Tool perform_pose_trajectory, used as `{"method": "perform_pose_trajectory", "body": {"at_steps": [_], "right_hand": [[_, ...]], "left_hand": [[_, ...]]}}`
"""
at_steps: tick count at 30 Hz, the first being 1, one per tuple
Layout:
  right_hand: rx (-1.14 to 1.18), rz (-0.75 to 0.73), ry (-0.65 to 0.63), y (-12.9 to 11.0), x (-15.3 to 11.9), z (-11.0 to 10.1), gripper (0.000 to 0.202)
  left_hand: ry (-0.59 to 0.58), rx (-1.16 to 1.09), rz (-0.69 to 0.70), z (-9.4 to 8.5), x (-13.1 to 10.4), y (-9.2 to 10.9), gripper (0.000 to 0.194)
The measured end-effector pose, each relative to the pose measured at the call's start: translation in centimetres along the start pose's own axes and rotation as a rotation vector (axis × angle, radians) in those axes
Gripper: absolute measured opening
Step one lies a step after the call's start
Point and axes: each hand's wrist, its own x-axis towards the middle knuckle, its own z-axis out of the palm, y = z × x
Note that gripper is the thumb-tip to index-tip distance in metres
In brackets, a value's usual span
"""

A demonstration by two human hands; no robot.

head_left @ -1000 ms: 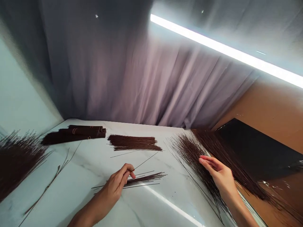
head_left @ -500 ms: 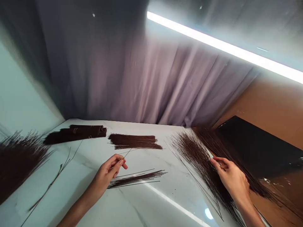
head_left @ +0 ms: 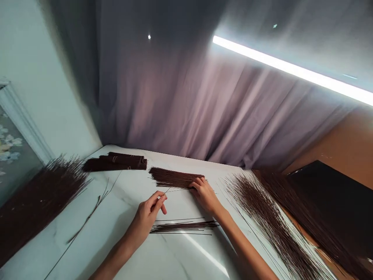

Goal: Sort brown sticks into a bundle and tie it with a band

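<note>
My left hand (head_left: 150,208) hovers above the white table, thumb and forefinger pinched on a thin dark stick (head_left: 167,191). Across the far middle of the table lies a neat pile of thin dark brown sticks (head_left: 171,177). My right hand (head_left: 203,192) is over this pile's right end, fingers bent down onto it; what they grip is hidden. Nearer me, just right of my left hand, a smaller loose group of sticks (head_left: 186,226) lies crosswise on the table.
Dark rolled bundles (head_left: 125,161) lie at the far left. A large stick heap (head_left: 37,206) fills the left side, beside a few stray twisted strands (head_left: 90,214). To the right are a long loose heap (head_left: 262,210), another heap (head_left: 303,210) and a black panel (head_left: 335,202).
My right hand has moved left from the long heap on the right to the end of the middle pile. My left hand keeps its pinch. The view has turned left.
</note>
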Motion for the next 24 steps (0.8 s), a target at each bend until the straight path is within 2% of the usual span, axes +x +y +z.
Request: {"method": "perform_pose_trajectory", "body": {"at_steps": [4,6,9,13,16,20,24], "right_hand": [[-0.012,-0.030,0.002,0.0,0.4,0.6,0.019],[0.000,-0.033,0.019,-0.1,0.5,0.1,0.021],[0.039,0.015,0.093,-0.6,0.1,-1.6,0.023],[0.126,0.140,0.248,-3.6,-2.4,-4.1,0.013],[0.298,0.180,0.269,-7.1,-5.1,-5.0,0.011],[0.447,0.153,0.194,-10.1,-7.2,-4.4,0.015],[0.421,0.154,0.181,-10.5,-7.4,-3.6,0.017]], "left_hand": [[-0.105,-0.074,-0.027,0.2,-0.6,0.2,0.033],[-0.155,-0.135,-0.043,0.5,-0.8,0.1,0.033],[-0.169,-0.222,-0.057,1.1,-1.0,-0.3,0.031],[-0.152,-0.284,-0.109,1.8,-1.0,-0.3,0.033],[-0.207,-0.365,-0.185,2.2,-1.0,0.0,0.039],[-0.276,-0.516,-0.194,2.7,-1.0,0.0,0.040],[-0.217,-0.562,-0.139,2.9,-0.8,-0.1,0.035]]}}
